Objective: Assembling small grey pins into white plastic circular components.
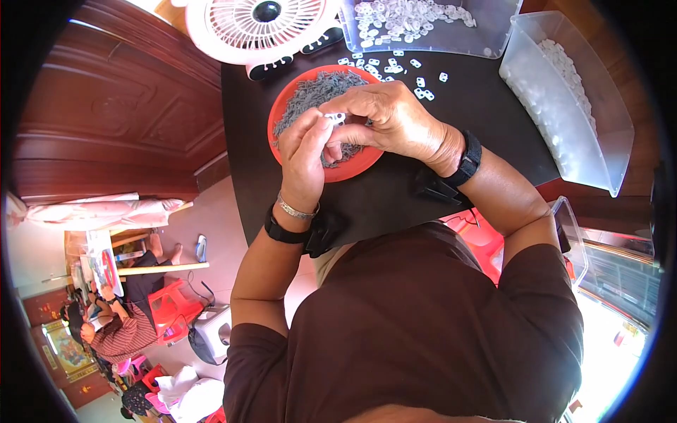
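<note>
Over a round red tray [276, 134] heaped with small grey pieces [310, 95], my two hands meet. Pinched between their fingertips is a small white plastic part with holes [334, 118]. My left hand [305, 151] grips it from the left, thumb and fingers closed. From the right, my right hand [395, 120] reaches over with its forefinger and thumb at the same part. Whether a grey piece is also held between the fingers is hidden. Several loose white parts [392, 69] like it lie scattered on the black tabletop just beyond the tray.
A pink and white fan [264, 42] stands at the far left of the black table [479, 134]. A clear bin [423, 48] with white parts is at the back, another translucent bin [557, 120] at the right. People sit in the room at left near a red stool [173, 310].
</note>
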Available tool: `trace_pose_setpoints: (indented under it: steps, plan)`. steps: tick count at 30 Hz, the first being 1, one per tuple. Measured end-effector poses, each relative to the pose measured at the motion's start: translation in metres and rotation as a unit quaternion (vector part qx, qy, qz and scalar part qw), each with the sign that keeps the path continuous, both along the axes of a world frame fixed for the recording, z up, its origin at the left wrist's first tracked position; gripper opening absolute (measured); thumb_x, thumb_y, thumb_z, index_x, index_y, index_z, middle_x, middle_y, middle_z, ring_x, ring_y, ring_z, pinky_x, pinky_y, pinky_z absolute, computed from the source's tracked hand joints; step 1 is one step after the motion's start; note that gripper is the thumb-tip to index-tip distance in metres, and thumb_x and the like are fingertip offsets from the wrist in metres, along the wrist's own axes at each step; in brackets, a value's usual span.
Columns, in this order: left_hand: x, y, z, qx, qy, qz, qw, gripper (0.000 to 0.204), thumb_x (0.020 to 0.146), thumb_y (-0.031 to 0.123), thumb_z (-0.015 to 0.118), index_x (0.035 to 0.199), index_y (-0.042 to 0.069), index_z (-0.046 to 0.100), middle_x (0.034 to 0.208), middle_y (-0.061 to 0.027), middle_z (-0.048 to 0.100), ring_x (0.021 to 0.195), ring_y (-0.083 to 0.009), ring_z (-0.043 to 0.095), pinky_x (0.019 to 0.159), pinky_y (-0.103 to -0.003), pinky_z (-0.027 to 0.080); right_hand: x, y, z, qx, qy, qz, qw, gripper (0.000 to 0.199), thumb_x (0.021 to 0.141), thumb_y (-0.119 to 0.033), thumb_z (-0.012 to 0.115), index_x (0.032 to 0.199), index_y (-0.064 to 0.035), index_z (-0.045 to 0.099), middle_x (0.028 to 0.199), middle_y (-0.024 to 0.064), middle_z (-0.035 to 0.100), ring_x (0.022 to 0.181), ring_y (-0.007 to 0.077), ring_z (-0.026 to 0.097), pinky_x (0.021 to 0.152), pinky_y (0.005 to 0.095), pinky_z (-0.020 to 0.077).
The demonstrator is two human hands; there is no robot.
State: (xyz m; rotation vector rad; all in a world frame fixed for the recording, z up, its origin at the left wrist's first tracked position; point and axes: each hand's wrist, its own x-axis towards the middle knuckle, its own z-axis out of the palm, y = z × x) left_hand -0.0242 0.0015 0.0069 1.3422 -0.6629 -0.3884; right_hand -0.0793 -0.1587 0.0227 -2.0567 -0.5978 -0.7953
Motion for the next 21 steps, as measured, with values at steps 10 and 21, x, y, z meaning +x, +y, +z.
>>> trace_pose_setpoints:
  steps: [10,21]
  plan:
    - [0.006,0.002,-0.004,-0.050,0.036,0.033,0.998,0.019,0.088,0.014,0.047,0.076,0.002,0.055,0.061,-0.0025,0.051,0.052,-0.0087,0.047,0.048,-0.021,0.035,0.004,0.007,-0.014,0.317,0.247,0.171,0.900,0.016,0.084,-0.005,0.065,0.100,-0.0031,0.063,0.083,0.0000,0.064,0.077,0.0068,0.058,0.069,0.0229,0.0484]
    - [0.012,0.008,0.010,0.118,-0.124,0.011,0.985,0.024,0.091,0.020,0.046,0.076,0.003,0.052,0.060,-0.0003,0.049,0.052,-0.0069,0.044,0.048,-0.021,0.032,0.003,0.000,-0.006,0.197,0.269,0.095,0.938,0.011,0.087,-0.011,0.064,0.088,-0.0011,0.061,0.073,0.0004,0.061,0.070,0.0055,0.054,0.064,0.0215,0.0460]
